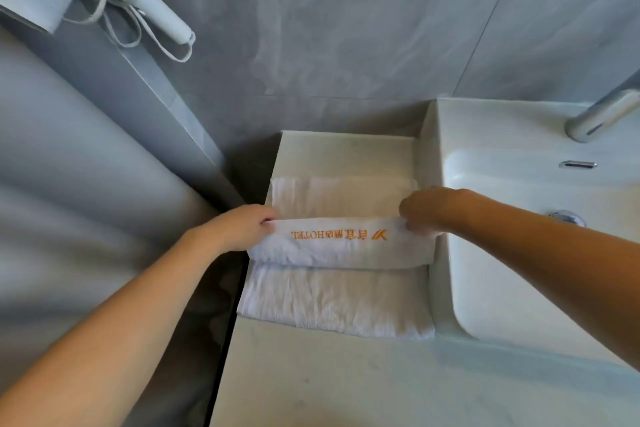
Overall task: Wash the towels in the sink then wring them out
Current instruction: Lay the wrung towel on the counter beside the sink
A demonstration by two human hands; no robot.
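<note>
L grip [242, 227] & R grip [424, 210] each pinch an end of the embroidered hotel towel [341, 248], lying btwn them atop the towel stack [336, 302] on tabletop [311, 378].

A single head-worn wide-angle view looks steeply down and forward from above the pale stone counter [311, 374], close enough that both bare forearms reach in from the lower corners. It faces the grey marbled wall [346, 28], with the white rectangular basin [519, 253] cut off at the right edge and straight lines bowed toward the borders
</note>
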